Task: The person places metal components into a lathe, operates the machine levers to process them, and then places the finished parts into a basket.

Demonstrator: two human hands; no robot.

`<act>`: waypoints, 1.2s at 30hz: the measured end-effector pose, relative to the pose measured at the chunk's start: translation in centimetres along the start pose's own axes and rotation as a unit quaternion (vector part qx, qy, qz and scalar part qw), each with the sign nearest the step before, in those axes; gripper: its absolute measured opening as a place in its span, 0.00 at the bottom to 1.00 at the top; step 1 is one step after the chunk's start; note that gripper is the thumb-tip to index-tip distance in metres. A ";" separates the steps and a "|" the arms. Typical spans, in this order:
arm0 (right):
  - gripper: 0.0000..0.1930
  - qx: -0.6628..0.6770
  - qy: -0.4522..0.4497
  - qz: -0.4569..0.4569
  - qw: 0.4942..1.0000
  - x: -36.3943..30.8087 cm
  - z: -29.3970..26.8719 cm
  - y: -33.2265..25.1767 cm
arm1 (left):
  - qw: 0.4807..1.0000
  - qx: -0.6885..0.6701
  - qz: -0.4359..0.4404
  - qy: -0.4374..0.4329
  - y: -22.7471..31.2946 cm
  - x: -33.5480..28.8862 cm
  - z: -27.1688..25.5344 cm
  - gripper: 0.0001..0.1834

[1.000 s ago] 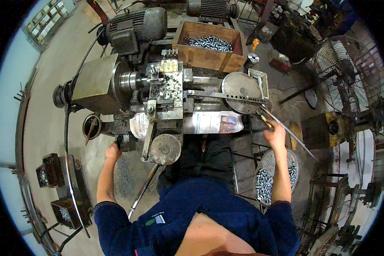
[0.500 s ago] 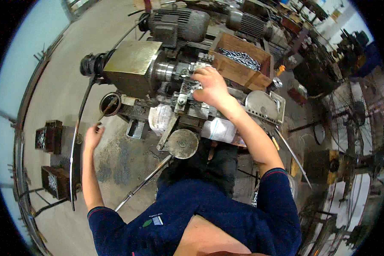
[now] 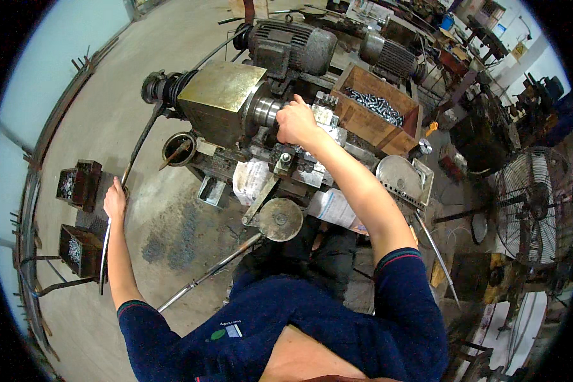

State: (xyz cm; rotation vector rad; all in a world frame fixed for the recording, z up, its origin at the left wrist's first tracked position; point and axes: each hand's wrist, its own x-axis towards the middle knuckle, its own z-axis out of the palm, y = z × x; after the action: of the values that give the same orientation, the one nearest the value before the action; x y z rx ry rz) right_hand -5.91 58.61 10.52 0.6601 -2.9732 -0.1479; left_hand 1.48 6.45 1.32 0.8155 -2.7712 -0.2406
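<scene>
The left hand (image 3: 114, 202) wraps the lever (image 3: 106, 248) at nine o'clock; the right hand (image 3: 296, 122) curls beside the spindle (image 3: 265, 111) near twelve, contents hidden. Steady lever control should prevent pinching.

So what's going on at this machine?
A person is working at a lathe-like machine with both bare hands. The right hand is at the spindle, its fingers bent; whether it holds a part there is hidden. The left hand is on the long lever beside the headstock. Behind the machine, a wooden box holds a heap of small metal parts.
</scene>
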 end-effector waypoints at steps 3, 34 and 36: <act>0.13 -0.003 -0.027 0.005 1.000 0.2 -0.6 -0.2 | 1.000 0.004 -0.026 -0.014 0.2 0.2 -0.2 0.36; 0.11 -0.022 0.027 0.020 0.999 -2.1 -2.1 -0.2 | 0.999 -0.016 0.009 -0.037 6.3 -10.5 -1.4 0.31; 0.10 0.114 0.292 -0.024 0.949 -4.8 -1.6 2.9 | 0.983 -0.053 0.171 -0.035 3.2 -8.7 0.0 0.23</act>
State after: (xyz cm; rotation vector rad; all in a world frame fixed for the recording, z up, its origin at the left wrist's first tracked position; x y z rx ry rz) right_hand -2.62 63.12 12.09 0.6564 -2.4160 0.3367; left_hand 6.97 13.91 0.47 0.3006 -2.8747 -0.3526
